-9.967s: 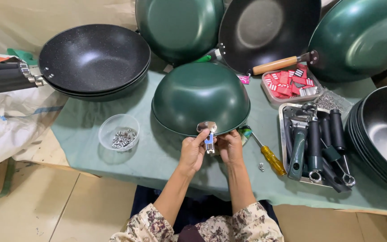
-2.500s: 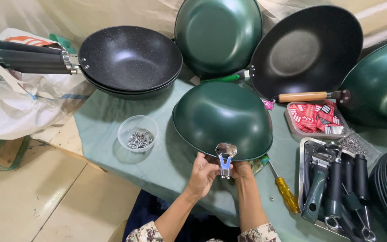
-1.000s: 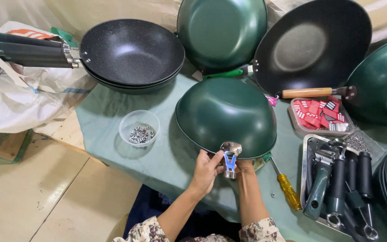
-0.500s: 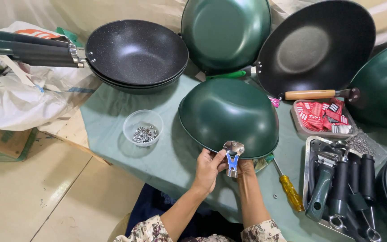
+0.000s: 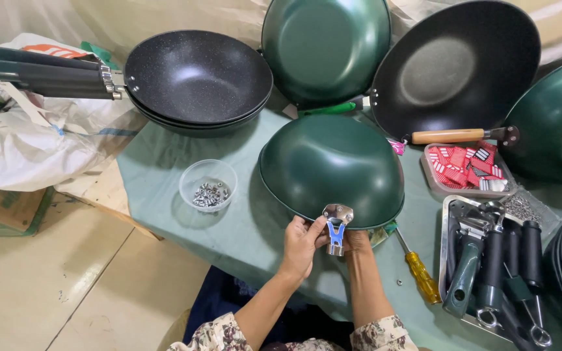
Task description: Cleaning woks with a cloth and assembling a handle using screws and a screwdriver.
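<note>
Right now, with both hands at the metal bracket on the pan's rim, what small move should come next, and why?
Probably pick a fastener from the small clear bowl: the left hand and right hand hold the bracket against the upturned green pan, and the screwdriver lies unused.

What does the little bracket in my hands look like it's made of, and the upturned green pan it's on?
Small shiny bracket: bright bare metal, probably steel, mirror-like glints. Upturned dark green pan: likely coated metal; smooth satin sheen, soft highlights. Left hand and right hand hold the bracket.

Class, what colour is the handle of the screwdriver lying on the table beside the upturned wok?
Yellow-amber; the screwdriver shows clearly in the head view.
</note>
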